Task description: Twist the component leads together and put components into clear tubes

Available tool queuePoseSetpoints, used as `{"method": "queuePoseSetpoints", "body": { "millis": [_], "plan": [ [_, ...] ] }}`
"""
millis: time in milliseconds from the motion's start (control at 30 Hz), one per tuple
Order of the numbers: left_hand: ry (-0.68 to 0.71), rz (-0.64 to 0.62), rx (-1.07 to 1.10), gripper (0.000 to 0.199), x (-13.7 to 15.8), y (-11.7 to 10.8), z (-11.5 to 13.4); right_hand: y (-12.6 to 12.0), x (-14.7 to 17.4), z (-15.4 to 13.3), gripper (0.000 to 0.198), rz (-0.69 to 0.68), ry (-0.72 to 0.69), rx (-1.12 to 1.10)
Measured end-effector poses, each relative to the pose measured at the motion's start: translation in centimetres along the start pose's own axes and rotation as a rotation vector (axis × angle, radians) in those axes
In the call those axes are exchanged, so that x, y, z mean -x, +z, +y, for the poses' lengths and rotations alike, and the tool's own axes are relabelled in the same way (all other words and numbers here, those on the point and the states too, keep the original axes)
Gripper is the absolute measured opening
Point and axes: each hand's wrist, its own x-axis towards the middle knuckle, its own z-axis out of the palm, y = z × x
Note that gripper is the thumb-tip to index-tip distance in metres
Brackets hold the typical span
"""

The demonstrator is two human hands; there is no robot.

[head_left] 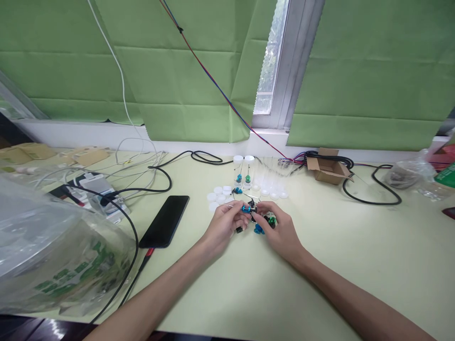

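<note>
My left hand [227, 221] pinches a small shiny blue-and-black part [246, 209] that has a thin metal rod sticking out to the left. At its black end, the fingers of my right hand [279, 225] are closed on the same part. Beneath and between my hands lies a small pile of blue, green and black parts [259, 229], partly hidden by my fingers. Just beyond sits another blue part [237, 191]. Two clear tubes with white caps [238, 166] stand upright behind it, one holding a blue part and the other a green one.
Several loose white caps [217, 198] lie left of the tubes, and clear tubes [270, 177] lie to the right. A black phone [165, 221] rests near my left forearm, beside a large plastic bag [71, 255]. An open cardboard box [327, 170] and black cables [377, 202] are at the back right.
</note>
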Motion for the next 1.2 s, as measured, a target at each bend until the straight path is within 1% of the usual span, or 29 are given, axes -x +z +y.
{"method": "queuePoseSetpoints", "body": {
  "millis": [133,467,933,1033,1100,1200],
  "plan": [
    [-0.006,0.009,0.008,0.023,0.09,0.14,0.18,0.11,-0.06,0.14,0.015,-0.017,-0.017,-0.009],
    [-0.007,-0.012,-0.001,0.024,0.02,-0.01,0.03,0.15,-0.07,-0.01,0.015,-0.020,0.041,-0.010],
    [-0.004,-0.050,-0.039,0.024,0.03,-0.30,-0.26,0.08,-0.16,0.01,0.027,-0.038,0.049,0.049],
    [0.001,-0.045,-0.014,0.022,0.01,-0.21,-0.15,0.07,-0.16,-0.06,0.021,-0.037,0.062,0.012],
    [0.005,-0.027,0.005,0.021,0.03,-0.11,-0.01,0.06,-0.16,-0.05,0.017,-0.033,0.044,-0.007],
    [0.006,-0.012,0.012,0.021,0.10,-0.02,0.15,0.06,-0.13,0.08,0.018,-0.025,-0.009,-0.017]
  ]
}}
